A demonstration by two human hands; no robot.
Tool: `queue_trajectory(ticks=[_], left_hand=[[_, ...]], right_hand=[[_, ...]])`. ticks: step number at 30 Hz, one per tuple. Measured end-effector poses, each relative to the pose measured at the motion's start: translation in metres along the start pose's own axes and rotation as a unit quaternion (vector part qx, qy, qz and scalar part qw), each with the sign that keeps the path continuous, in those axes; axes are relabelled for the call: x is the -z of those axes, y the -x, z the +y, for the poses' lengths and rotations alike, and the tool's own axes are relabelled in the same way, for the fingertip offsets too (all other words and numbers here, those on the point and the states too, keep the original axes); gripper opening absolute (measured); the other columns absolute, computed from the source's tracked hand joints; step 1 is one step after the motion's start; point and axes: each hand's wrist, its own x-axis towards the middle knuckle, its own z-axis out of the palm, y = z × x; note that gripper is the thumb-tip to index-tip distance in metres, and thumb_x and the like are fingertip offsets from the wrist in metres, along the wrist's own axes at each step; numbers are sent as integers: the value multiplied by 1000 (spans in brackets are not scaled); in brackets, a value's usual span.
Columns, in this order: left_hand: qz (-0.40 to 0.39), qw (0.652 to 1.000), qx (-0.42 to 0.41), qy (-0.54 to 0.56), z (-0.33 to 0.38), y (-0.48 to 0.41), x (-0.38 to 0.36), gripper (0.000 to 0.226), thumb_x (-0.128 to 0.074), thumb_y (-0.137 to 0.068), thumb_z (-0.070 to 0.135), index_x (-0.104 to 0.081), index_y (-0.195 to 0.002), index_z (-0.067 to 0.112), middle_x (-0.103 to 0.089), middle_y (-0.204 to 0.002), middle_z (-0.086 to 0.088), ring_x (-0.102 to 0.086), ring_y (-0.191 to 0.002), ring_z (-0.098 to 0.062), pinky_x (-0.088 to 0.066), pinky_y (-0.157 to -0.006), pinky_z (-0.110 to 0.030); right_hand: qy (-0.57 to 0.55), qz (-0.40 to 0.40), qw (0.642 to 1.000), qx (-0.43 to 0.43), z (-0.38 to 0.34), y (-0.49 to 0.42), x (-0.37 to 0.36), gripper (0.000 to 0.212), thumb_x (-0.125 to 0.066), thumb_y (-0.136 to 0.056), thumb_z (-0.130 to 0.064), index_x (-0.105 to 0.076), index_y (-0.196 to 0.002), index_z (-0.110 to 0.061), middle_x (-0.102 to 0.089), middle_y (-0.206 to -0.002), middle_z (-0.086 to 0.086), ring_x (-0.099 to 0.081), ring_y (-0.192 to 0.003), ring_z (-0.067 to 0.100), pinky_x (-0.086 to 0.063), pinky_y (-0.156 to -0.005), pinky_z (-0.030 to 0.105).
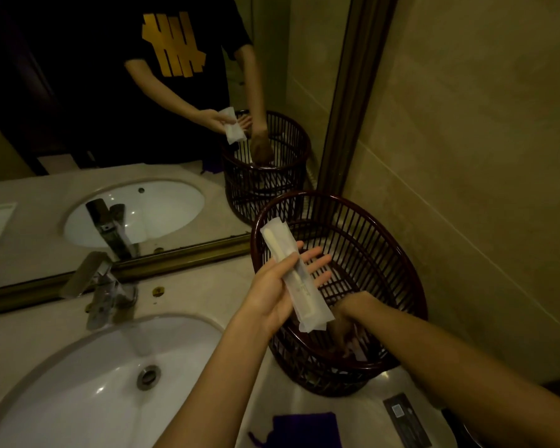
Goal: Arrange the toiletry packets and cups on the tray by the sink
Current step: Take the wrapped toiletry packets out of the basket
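My left hand (272, 292) holds a long white toiletry packet (291, 276) with a pale stick-shaped item inside, thumb pressed across it, fingers spread flat beneath. It hovers over the left rim of a dark slatted basket (385, 253) standing on the counter to the right of the sink. My right hand (346, 321) reaches down inside the basket near its front wall. Its fingers are in shadow among pale items at the bottom, and I cannot tell what they grip. No cups are in view.
A white oval sink (88, 389) with a chrome tap (101, 286) lies to the left. The mirror (110, 108) stands behind the counter. A purple cloth pouch (304, 430) and a dark flat packet (406, 418) lie at the counter's near edge. A tiled wall closes the right side.
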Motion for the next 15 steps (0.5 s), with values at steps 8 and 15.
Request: queue_trajectory(ticks=[8,15], left_hand=[[4,999,23,24,1,-4,6,42,-50,-101,26,-44,-138,7,-64,-128,-29,-63,-117,-43,-52,-96,-56],[9,999,26,25,3,-7,8,59,-52,-97,47,-51,-139,6,-58,-137,-28,-58,-123,-45,-47,-102,-60]], right_hand=[[-362,448,817,-3,51,20,31,12,-68,-91,-30,-69,-83,-21,-71,-85,2,-65,-71,10,-51,-59,25],[-607,509,564,232,31,119,28,10,-66,-94,-24,-74,-92,-18,-74,-86,-8,-69,-79,-2,-53,-64,10]])
